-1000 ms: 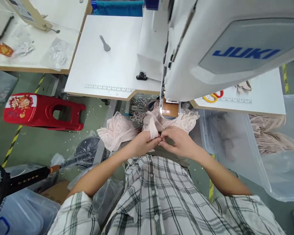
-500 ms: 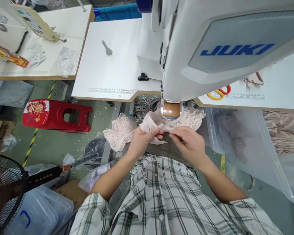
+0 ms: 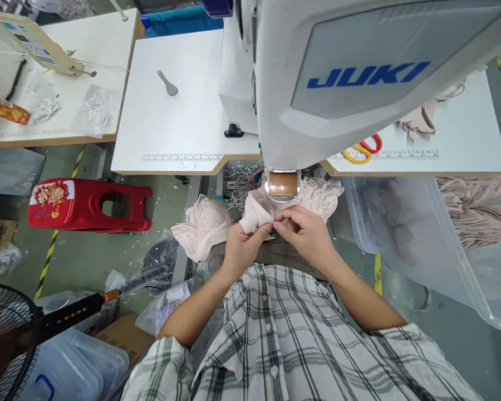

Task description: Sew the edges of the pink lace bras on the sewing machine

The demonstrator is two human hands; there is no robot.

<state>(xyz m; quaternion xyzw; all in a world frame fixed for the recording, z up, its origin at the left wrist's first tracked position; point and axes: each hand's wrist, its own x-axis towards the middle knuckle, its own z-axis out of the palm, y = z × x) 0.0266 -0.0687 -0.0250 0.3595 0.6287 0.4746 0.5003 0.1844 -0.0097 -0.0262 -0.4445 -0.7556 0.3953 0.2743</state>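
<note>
Just below the head of a white JUKI sewing machine, a pale pink lace bra is pinched between my two hands. My left hand grips its near edge, thumb pressed on the fabric. Close against it, my right hand is closed on the same edge, its fingertips meeting the left ones. A lace part spreads out to the right behind my right hand. To the left lies a stack of pale pink lace cups. The needle area is hidden behind the machine head.
Scissors with red and yellow handles lie on the white table, near beige fabric pieces. A clear plastic bin with folded beige fabric stands at the right. On the left are a red stool and a black fan.
My hands have come together at the fabric's edge. The loose strip ends that hung between them are now gathered in my fingers. The view has shifted slightly.
</note>
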